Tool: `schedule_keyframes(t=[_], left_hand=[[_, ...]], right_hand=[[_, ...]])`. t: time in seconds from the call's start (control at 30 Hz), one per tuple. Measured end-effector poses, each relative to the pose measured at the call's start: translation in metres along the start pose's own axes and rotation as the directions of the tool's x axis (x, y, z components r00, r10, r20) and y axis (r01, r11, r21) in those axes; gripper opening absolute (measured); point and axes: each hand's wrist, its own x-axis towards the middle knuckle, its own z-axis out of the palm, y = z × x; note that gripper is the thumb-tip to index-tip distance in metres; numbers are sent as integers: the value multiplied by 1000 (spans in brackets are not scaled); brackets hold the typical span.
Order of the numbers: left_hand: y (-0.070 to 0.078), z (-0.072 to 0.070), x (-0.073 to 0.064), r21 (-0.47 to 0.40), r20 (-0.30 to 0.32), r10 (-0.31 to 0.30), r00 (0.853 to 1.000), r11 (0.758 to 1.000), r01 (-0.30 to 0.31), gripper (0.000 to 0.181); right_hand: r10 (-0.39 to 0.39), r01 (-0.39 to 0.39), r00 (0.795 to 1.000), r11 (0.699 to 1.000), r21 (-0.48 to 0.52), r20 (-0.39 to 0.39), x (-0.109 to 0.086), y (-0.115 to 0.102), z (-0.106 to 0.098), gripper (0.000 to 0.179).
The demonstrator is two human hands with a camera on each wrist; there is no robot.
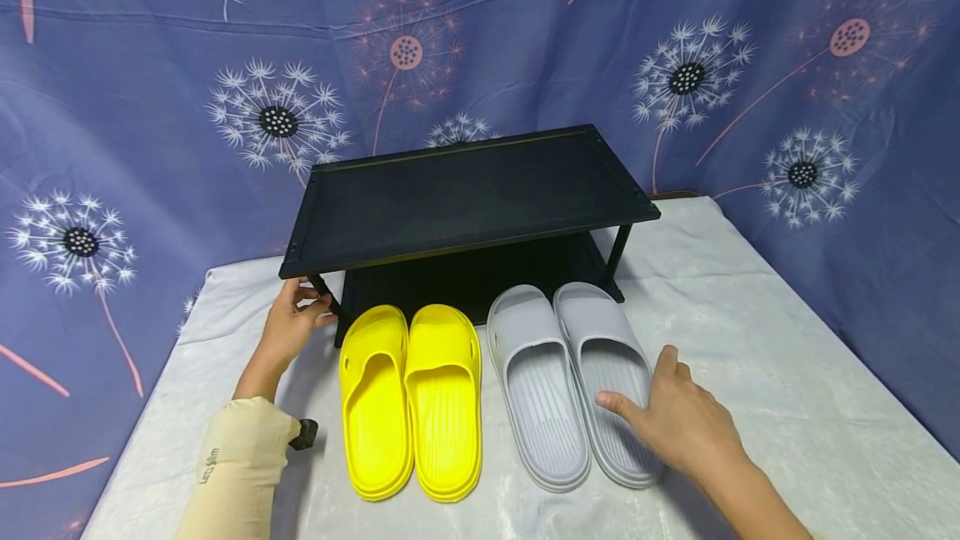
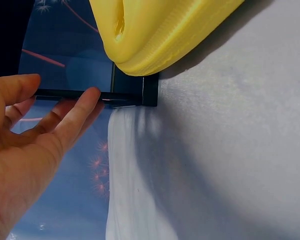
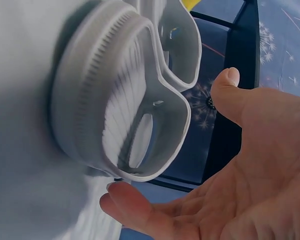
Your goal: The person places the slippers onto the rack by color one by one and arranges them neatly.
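A low black two-tier rack (image 1: 465, 198) stands on the cloth-covered table, its lower shelf partly hidden under the top. My left hand (image 1: 296, 323) is at the rack's front left leg (image 2: 125, 97); thumb and fingers lie loosely on either side of it, their tips apart in the left wrist view. In front of the rack lie yellow slippers (image 1: 446, 423) on the left and grey slippers (image 1: 551, 415) on the right, toes towards the rack. Spread wide, my right hand (image 1: 686, 419) hovers beside the right grey slipper (image 3: 80, 100) with nothing between thumb and fingers.
A white cloth (image 1: 757, 340) covers the table. Behind and at both sides hangs a blue curtain (image 1: 525, 48) with dandelion prints, close behind the rack. A small black object (image 1: 303, 434) sits at the left sleeve cuff.
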Motion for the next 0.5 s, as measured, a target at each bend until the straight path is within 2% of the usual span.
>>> schedule_keyframes(t=[0.5], left_hand=[[2, 1, -1, 6, -7, 7, 1000, 1000, -7, 52]], right_hand=[[-19, 19, 999, 1000, 3, -31, -8, 4, 9, 125]])
